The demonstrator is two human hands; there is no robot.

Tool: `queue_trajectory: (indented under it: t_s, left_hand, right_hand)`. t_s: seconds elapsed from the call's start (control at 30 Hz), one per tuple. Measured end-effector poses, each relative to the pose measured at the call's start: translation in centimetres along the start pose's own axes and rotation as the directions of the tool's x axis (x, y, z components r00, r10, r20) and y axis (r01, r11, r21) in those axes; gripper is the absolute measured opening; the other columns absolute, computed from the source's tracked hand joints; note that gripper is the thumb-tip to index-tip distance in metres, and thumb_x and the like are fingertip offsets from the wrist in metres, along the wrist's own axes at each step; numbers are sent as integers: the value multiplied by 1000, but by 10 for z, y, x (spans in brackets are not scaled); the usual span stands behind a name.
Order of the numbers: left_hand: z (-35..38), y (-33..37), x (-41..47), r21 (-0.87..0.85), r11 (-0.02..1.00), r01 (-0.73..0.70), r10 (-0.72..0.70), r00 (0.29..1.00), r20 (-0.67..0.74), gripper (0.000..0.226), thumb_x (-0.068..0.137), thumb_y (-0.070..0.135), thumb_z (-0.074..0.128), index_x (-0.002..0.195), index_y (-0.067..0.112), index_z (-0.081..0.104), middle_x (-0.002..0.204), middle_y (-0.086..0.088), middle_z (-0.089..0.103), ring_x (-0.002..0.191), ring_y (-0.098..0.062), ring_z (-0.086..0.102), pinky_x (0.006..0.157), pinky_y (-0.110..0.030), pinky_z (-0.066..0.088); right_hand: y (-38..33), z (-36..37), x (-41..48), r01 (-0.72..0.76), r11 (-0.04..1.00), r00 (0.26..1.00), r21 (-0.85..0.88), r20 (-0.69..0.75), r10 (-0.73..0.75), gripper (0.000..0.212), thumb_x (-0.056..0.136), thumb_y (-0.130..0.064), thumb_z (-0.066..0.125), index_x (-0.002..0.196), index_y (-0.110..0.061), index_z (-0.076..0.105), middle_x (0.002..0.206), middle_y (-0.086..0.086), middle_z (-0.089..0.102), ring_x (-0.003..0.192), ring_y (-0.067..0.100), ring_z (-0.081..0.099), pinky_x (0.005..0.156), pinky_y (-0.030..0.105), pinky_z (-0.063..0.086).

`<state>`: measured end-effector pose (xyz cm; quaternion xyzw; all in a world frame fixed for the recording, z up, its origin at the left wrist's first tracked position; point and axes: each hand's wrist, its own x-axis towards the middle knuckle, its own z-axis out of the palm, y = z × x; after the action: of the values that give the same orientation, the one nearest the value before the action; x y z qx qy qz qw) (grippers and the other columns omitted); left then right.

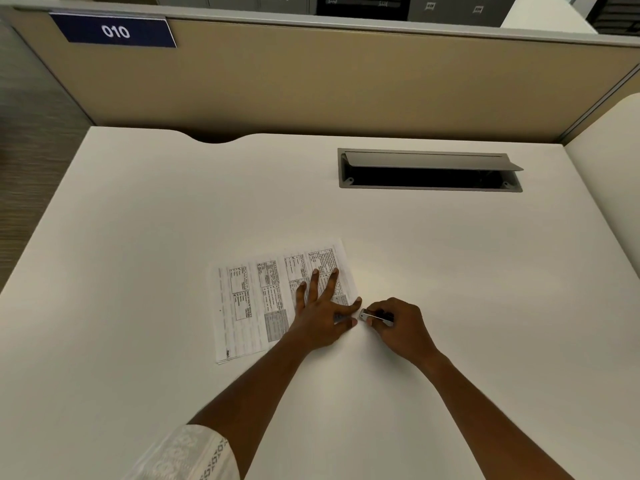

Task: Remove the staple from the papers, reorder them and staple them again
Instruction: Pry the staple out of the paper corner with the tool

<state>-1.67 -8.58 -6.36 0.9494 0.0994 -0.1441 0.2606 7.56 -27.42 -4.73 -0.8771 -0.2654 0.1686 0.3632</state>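
A thin stack of printed papers point(256, 299) lies flat on the white desk point(138, 220), turned sideways to me. My left hand point(322, 313) presses down on the right part of the stack with fingers spread and straight. My right hand point(398, 327) grips a small metal stapler point(375, 317), whose tip sits at the near right corner of the papers, close to my left thumb and forefinger. The staple itself is too small to make out.
An open grey cable tray point(429, 171) is set into the desk at the back right. A beige partition point(311, 81) with a blue "010" sign point(114, 31) closes off the far side. The desk's left edge drops to a carpeted floor point(31, 140).
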Motion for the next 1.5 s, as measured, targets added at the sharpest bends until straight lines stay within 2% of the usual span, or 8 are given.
queue_trajectory:
  t_s: [0.1,0.37,0.47,0.7,0.9,1.1,1.27,1.5]
  left_hand:
    - [1,0,1,8,1000,1,-1,1000,4,43,99,60,46,143,58,44,169,-2,-21,150,-37,-33,119,-58,-18]
    - [3,-1,1,-15,1000,-3,3,1000,-18,41,99,61,47,139,59,47,170,-2,-19,151,-37,-32,120,-57,-17]
    - [1,-1,1,-25,1000,-1,0,1000,-16,41,99,61,46,140,59,47,170,-2,-19,151,-37,-32,120,-57,-17]
    - [2,0,1,-1,1000,8,-8,1000,-9,42,99,62,46,140,61,45,170,-1,-19,151,-38,-31,120,-59,-14]
    - [2,0,1,-5,1000,12,-12,1000,-7,41,99,62,46,140,61,44,170,0,-20,151,-37,-32,120,-59,-15]
    - [-1,1,1,-22,1000,12,-11,1000,17,41,98,61,48,140,60,46,169,-1,-21,150,-37,-34,119,-58,-17]
    - [-3,-1,3,-8,1000,18,-18,998,57,44,100,55,48,143,60,41,169,-1,-22,150,-38,-34,119,-60,-16]
    - [1,-1,1,35,999,-1,0,1000,16,46,101,55,47,146,60,37,169,-3,-21,150,-40,-32,120,-60,-16]
  right_hand:
    - [0,-2,-3,-24,999,998,33,-62,26,14,79,-13,82,90,-21,76,88,-7,74,82,5,68,75,8,49]
    - [-7,9,-2,40,997,999,-65,-17,-41,13,81,-15,81,94,-18,78,86,-2,73,78,11,67,71,8,45]
    - [-8,10,1,-34,999,999,-21,-36,33,10,80,-17,82,90,-16,78,85,-3,75,75,4,65,69,2,43]
    - [-13,5,7,-218,972,976,88,47,214,8,82,-28,80,85,-21,80,80,-9,76,77,2,70,66,9,50]
    - [-16,2,6,-254,957,966,142,81,245,7,82,-28,81,84,-21,80,78,-10,76,75,-5,68,63,7,47]
    - [-13,1,3,-114,993,993,34,45,112,8,81,-22,82,87,-19,77,80,-10,74,75,0,68,68,8,47]
    - [-1,4,-15,116,977,993,-178,6,-117,22,82,-7,73,101,-18,75,91,-1,69,83,19,63,73,28,52]
    - [-6,13,-15,143,947,989,-286,2,-149,24,83,-9,71,106,-17,73,94,0,66,85,23,60,68,37,54]
